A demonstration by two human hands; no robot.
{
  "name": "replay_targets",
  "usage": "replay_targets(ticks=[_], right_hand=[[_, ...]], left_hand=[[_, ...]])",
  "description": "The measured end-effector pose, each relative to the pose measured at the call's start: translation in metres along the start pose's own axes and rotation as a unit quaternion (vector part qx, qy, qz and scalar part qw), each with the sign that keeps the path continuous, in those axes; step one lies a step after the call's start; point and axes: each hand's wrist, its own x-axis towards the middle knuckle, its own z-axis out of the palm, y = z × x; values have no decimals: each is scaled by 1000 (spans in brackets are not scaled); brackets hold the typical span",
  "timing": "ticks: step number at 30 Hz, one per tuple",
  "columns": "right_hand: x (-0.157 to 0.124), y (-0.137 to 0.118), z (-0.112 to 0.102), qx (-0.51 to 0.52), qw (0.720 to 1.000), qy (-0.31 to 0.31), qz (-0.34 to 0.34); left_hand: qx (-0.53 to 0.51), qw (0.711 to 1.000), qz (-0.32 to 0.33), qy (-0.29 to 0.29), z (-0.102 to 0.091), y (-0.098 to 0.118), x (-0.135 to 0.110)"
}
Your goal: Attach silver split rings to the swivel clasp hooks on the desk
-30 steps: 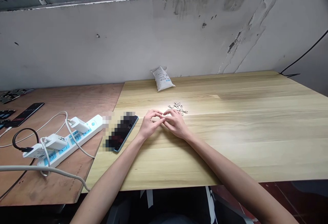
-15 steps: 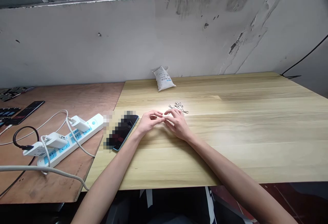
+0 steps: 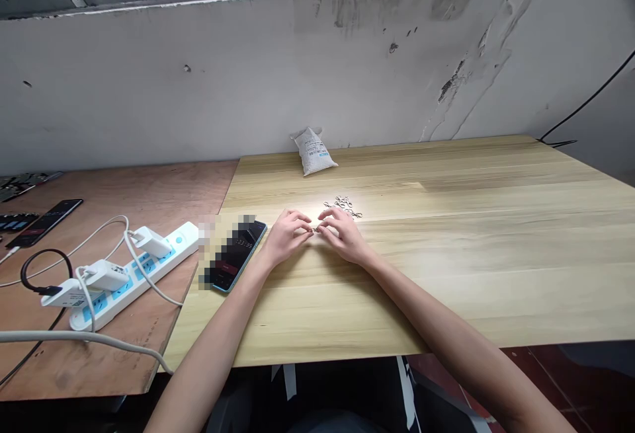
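My left hand (image 3: 288, 238) and my right hand (image 3: 346, 240) meet fingertip to fingertip over the pale wooden table. Both are closed in a pinch on a small metal clasp (image 3: 314, 229), one end in each hand; most of it is hidden by the fingers. Just beyond my right hand lies a loose pile of similar small metal clasps (image 3: 343, 203). To the left of my left hand, a phone (image 3: 238, 254) with a lit dark screen rests on the table, partly blurred out.
A filled white packet (image 3: 315, 153) with a printed label stands near the wall. On the brown board at left are a power strip (image 3: 184, 240) with chargers and white cables, and another phone (image 3: 47, 221). A thick grey cable (image 3: 99, 342) crosses the front left.
My fingertips have drawn slightly apart, so a bit of the metal clasp now shows between them. The phone's screen shows more clearly, and the view has shifted slightly.
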Motion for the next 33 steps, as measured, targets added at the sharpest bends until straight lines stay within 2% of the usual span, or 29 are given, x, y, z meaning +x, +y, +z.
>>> replay_targets(ticks=[2, 4, 6, 9, 12, 18, 21, 23, 25, 27, 30, 33], right_hand=[[-1, 0, 0, -31, 999, -12, -18], [-2, 0, -1, -44, 998, -18, -36], [-2, 0, -3, -41, 998, -16, -48], [-3, 1, -5, -32, 997, -25, -65], [-3, 1, -6, -25, 996, -32, -74], [-1, 0, -4, 5, 998, -14, -54], [-1, 0, -2, -6, 999, -2, -38], [-1, -1, -2, -37, 999, 5, -36], [-1, -4, -1, -74, 996, 5, -46], [-1, -8, 0, -106, 993, 1, -52], [0, -6, -1, -121, 992, 6, -18], [3, 9, -7, -123, 991, 24, 46]], left_hand=[[51, 998, 25, -10, 1, 0, -1], [46, 999, 18, -13, 0, -1, -3], [-9, 999, -24, -20, -3, -2, -4], [-100, 987, -112, -59, -9, -3, -5], [-138, 976, -150, -78, -14, -1, -4], [-134, 981, -135, 35, -16, -2, -1], [-72, 991, -101, 55, -10, -3, 0], [26, 997, -48, 46, -3, -3, -1], [138, 990, 8, 23, 4, 0, -1], [207, 977, 45, 10, 9, 2, -1], [233, 971, 44, 31, 8, 0, -2], [220, 974, 17, 49, 3, -8, -4]])
